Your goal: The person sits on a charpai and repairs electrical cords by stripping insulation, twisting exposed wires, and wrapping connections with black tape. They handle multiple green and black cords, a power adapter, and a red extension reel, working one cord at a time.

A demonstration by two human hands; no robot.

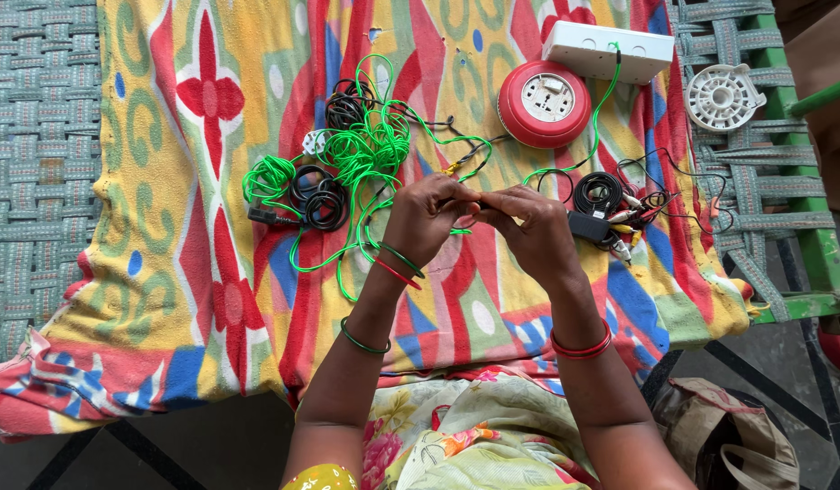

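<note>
Red round socket box point(544, 103), white switch box point(607, 50), white plastic disc point(723, 97).

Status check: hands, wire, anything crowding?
Left hand and right hand pinch one wire end together. Green wire tangle beside left hand. Black cable coil by right hand.

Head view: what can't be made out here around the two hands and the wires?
- What the left hand and right hand pinch: hidden by the fingertips, too small.
- Where the green wire ends: lost in its own tangle.
- Black adapter: partly behind the right hand.
- Bag: cut off by the bottom edge.
</note>
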